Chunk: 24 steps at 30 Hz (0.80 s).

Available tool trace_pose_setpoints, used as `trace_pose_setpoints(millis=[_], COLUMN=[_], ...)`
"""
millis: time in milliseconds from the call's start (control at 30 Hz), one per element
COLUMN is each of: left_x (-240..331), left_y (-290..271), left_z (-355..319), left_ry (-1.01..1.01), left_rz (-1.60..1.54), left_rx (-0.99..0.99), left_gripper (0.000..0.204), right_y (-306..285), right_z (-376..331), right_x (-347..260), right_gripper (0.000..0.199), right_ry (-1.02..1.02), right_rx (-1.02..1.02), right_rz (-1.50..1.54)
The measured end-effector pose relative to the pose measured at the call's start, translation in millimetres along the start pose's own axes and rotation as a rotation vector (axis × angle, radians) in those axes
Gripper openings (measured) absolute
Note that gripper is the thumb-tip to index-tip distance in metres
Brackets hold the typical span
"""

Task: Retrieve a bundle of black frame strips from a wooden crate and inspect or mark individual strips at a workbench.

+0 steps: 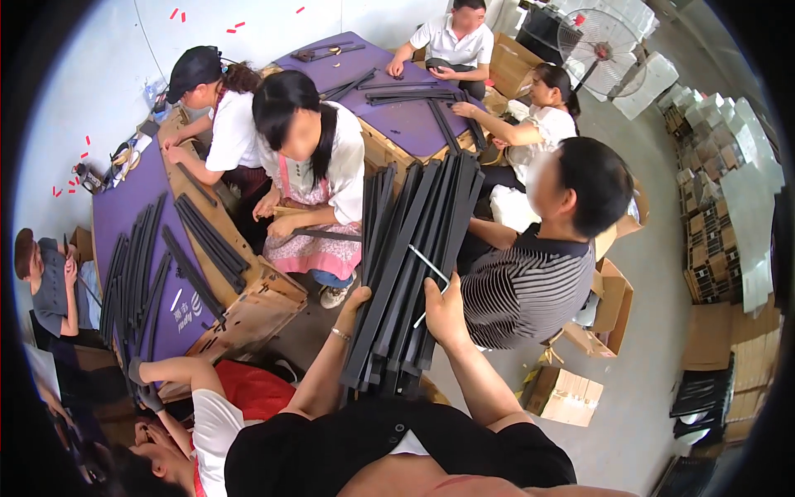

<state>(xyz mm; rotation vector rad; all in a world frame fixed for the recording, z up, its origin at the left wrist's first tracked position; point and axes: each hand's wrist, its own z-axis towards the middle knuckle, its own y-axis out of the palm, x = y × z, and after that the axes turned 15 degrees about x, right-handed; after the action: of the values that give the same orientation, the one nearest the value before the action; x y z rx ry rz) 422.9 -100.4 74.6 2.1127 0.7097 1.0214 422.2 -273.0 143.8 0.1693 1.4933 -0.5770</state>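
A thick bundle of long black square-section bars (pixel 406 273) stands out in front of my body, its near ends close to my chest. My left hand (pixel 356 308) grips the bundle's left side, a bracelet on the wrist. On the opposite side, my right hand (pixel 448 313) clasps the bars with the thumb up. A thin, pale, bent rod (pixel 429 262) lies across the bundle beside my right thumb; whether that hand also grips it, I cannot tell. The bars' far ends reach toward a purple-topped table (pixel 397 128). My palms and most fingertips are hidden.
Several co-workers sit around, including a person in a striped shirt (pixel 526 286) close on my right and one in a pink apron (pixel 310 232) ahead. More black bars lie on the left purple table (pixel 190 302). Cartons (pixel 566 396) and a standing fan (pixel 600 50) are at right.
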Motion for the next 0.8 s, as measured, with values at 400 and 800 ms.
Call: trace_pose_setpoints(millis=[400, 800], left_x=[56, 111], left_y=[52, 33], left_z=[147, 286], left_ry=[-0.036, -0.051], left_rz=[0.092, 0.082], left_rx=[0.006, 0.04], left_gripper=[0.068, 0.07], right_y=[47, 123], right_z=[148, 273], right_x=[31, 63], right_gripper=[0.047, 0.044], right_ry=[-0.122, 0.256], right_rx=[0.003, -0.085], right_rz=[-0.037, -0.193])
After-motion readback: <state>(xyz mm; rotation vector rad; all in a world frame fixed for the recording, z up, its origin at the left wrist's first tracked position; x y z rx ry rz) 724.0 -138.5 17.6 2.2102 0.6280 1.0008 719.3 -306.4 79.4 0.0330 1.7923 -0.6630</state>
